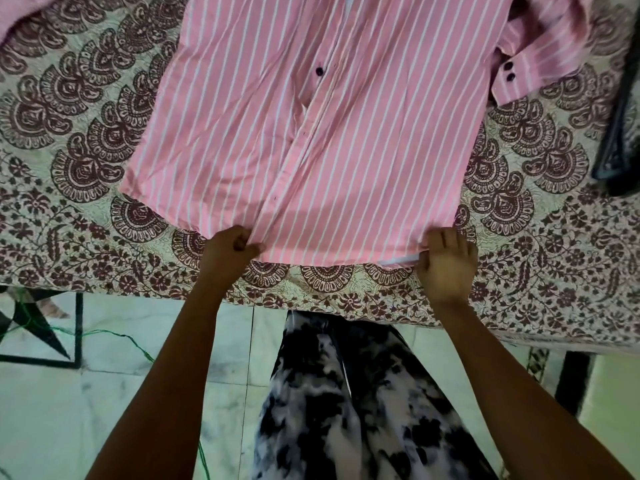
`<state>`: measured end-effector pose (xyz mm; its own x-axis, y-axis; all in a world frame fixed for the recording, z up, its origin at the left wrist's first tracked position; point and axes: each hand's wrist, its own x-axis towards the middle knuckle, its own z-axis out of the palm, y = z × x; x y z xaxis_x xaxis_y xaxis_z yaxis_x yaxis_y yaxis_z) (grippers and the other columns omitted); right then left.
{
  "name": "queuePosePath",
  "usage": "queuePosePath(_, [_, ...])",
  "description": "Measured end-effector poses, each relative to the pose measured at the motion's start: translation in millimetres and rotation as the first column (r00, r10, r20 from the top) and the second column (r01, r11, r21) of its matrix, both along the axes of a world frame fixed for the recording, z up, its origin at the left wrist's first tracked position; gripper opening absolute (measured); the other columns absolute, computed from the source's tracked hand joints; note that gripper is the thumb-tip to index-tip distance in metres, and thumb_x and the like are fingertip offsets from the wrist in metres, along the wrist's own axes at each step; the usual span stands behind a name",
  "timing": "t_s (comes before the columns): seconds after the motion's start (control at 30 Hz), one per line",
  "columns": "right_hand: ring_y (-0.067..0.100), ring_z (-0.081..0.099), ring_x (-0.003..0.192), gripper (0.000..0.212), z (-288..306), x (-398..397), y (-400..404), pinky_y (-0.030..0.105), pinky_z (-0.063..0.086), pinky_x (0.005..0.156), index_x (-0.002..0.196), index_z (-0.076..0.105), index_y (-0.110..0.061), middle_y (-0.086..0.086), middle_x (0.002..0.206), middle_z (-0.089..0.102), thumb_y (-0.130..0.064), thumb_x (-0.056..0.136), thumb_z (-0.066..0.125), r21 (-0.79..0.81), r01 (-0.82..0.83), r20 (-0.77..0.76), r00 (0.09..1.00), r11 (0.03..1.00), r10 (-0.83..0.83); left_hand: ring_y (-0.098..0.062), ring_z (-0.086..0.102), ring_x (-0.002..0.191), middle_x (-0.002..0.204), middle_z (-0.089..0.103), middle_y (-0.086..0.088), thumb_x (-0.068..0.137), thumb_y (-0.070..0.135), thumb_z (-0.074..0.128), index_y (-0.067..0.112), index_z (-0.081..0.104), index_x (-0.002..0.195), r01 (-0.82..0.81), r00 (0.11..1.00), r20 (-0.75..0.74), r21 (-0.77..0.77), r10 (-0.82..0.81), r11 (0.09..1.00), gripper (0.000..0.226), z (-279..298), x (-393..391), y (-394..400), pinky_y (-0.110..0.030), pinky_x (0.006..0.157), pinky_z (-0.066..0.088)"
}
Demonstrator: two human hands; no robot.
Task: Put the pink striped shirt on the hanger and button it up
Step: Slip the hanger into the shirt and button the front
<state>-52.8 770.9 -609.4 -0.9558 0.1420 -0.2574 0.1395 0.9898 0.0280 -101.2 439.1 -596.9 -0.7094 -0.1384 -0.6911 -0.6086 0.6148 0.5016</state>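
Observation:
The pink striped shirt (346, 116) lies flat, front up, on a patterned bedsheet, its hem toward me. One dark button (319, 71) on the placket looks fastened; lower down the placket overlaps loosely. My left hand (228, 249) is shut on the hem near the placket's bottom end. My right hand (446, 261) grips the hem's right corner, where a white inner edge shows. A sleeve cuff (512, 77) with two dark buttons lies at the upper right. A dark hanger (620, 133) rests on the bed at the far right, apart from the shirt.
The bedsheet (86, 150) has a maroon paisley print and its near edge runs across the middle of the view. Below it are a pale tiled floor (104, 393), a green cord (114, 336), and my black-and-white patterned trousers (346, 410). More pink fabric (20, 12) lies at the top left.

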Motion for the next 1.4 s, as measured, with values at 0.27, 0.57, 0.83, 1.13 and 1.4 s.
queuePosePath(0.27, [0.034, 0.056, 0.082, 0.040, 0.3, 14.0, 6.3, 0.040, 0.045, 0.073, 0.098, 0.061, -0.002, 0.020, 0.088, 0.060, -0.008, 0.060, 0.071, 0.040, -0.014, 0.059, 0.998, 0.999, 0.012, -0.024, 0.060, 0.074, 0.078, 0.063, -0.001, 0.071, 0.029, 0.077, 0.020, 0.041, 0.064, 0.040, 0.999, -0.012, -0.224, -0.044, 0.974, 0.037, 2.0, -5.8, 7.9, -0.033, 0.067, 0.046])
queuePosePath(0.57, [0.026, 0.052, 0.085, 0.031, 12.7, -54.2, -14.9, 0.034, 0.033, 0.076, 0.093, 0.061, -0.013, 0.010, 0.092, 0.061, -0.031, 0.082, 0.037, -0.205, 0.125, -0.124, 0.981, 0.971, -0.152, -0.021, 0.060, 0.071, 0.072, 0.061, 0.002, 0.076, 0.017, 0.066, 0.018, 0.052, 0.072, 0.152, 0.925, -0.322, -0.177, -0.203, 0.973, 0.014, 24.3, -102.6, 53.5, -0.028, 0.066, 0.046])
queuePosePath(0.83, [0.031, 0.053, 0.094, 0.031, 9.2, -198.1, 1.0, 0.040, 0.039, 0.081, 0.101, 0.057, -0.015, 0.010, 0.106, 0.057, -0.028, 0.078, 0.040, -0.278, 0.200, -0.295, 0.913, 0.939, -0.282, -0.029, 0.066, 0.082, 0.095, 0.070, -0.010, 0.080, 0.011, 0.051, 0.008, 0.065, 0.095, 0.125, 0.912, -0.399, 0.040, -0.099, 0.991, 0.021, 6.9, -257.7, 124.7, -0.026, 0.081, 0.052])
queuePosePath(1.13, [0.043, 0.050, 0.105, 0.056, -20.3, -302.7, 38.7, 0.049, 0.042, 0.082, 0.120, 0.047, -0.004, 0.025, 0.120, 0.049, -0.035, 0.075, 0.036, -0.306, 0.532, -0.246, 0.757, 0.790, -0.605, -0.032, 0.056, 0.111, 0.117, 0.062, -0.016, 0.089, 0.015, 0.048, 0.005, 0.054, 0.123, 0.093, 0.916, -0.378, -0.130, -0.136, 0.987, 0.036, -25.3, -360.0, 203.9, -0.028, 0.089, 0.041])
queuePosePath(1.4, [0.043, 0.055, 0.094, 0.048, -26.8, -346.7, 50.0, 0.044, 0.043, 0.077, 0.117, 0.052, -0.003, 0.025, 0.104, 0.056, -0.029, 0.078, 0.042, -0.488, 0.449, -0.349, 0.685, 0.748, -0.639, -0.031, 0.060, 0.104, 0.108, 0.065, -0.014, 0.081, 0.028, 0.061, 0.003, 0.063, 0.105, 0.094, 0.947, -0.285, -0.199, -0.150, 0.975, 0.034, -32.1, -429.4, 232.6, -0.030, 0.080, 0.045])
